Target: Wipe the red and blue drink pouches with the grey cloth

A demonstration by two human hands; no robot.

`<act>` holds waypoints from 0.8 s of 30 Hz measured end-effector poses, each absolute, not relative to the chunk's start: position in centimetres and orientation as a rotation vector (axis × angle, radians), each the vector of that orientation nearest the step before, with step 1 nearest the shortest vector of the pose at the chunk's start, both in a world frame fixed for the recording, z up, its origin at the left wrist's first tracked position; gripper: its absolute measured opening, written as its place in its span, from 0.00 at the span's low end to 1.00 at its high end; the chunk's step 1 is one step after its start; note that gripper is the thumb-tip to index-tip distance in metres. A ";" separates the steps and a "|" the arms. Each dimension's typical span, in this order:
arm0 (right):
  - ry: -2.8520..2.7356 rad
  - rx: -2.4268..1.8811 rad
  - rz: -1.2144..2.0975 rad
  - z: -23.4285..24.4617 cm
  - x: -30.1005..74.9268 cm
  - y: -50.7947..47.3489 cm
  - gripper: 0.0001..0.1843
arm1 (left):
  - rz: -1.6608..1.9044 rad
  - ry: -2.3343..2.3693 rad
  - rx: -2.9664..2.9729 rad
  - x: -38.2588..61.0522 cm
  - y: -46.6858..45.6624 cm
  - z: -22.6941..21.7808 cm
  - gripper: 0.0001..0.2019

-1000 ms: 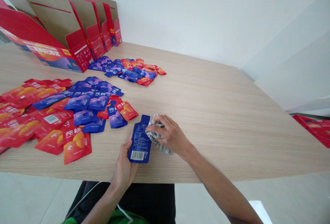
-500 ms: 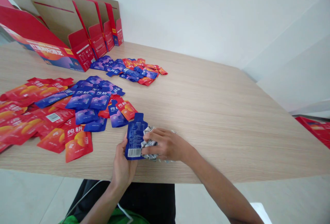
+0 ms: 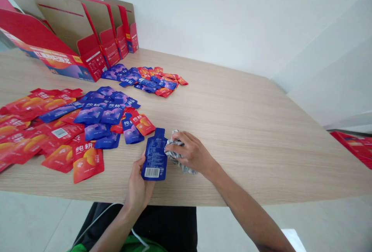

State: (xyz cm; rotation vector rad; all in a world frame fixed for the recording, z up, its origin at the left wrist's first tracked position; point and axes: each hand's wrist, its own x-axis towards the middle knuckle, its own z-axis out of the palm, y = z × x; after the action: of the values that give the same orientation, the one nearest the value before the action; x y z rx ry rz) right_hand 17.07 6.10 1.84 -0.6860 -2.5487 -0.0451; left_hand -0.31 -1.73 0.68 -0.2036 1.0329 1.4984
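My left hand (image 3: 139, 186) grips a blue pouch (image 3: 155, 153) by its lower left side, thumb in front and the other fingers hidden behind. The pouch's printed back, with a white barcode at the bottom, faces me, and its narrow neck points away. A crumpled grey-and-white patterned cloth (image 3: 181, 163) is bunched in my right hand (image 3: 192, 151), at the right edge of the pouch. To the left lie a red pouch (image 3: 142, 122) and a blue pouch (image 3: 132, 130), close to the held one.
A heap of red pouches (image 3: 26, 139) and blue pouches (image 3: 93, 108) covers the table's left side. Farther back lies a smaller mixed pile (image 3: 151, 81). Several opened red cartons (image 3: 69, 64) stand at the back left. The wooden table (image 3: 247, 128) meets a white wall (image 3: 217, 19).
My right hand has shifted up and slightly right with the cloth, uncovering the pouch's right side. My left hand and the pouch have hardly moved.
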 end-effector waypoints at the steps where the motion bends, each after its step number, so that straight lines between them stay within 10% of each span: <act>1: -2.526 -0.709 -0.035 1.7 17.1 6.1 0.13 | 1.491 1.028 -0.193 -0.3 -1.8 0.6 0.12; 24: -2.722 -0.423 -0.040 2.1 16.7 5.2 0.15 | 1.501 1.004 -0.221 -0.5 -1.5 1.2 0.19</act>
State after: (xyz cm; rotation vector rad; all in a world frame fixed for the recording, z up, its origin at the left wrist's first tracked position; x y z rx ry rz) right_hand 16.70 5.20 2.13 -0.4234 -2.7220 -0.0399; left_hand -0.48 -1.46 1.16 -0.2206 1.0038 1.5011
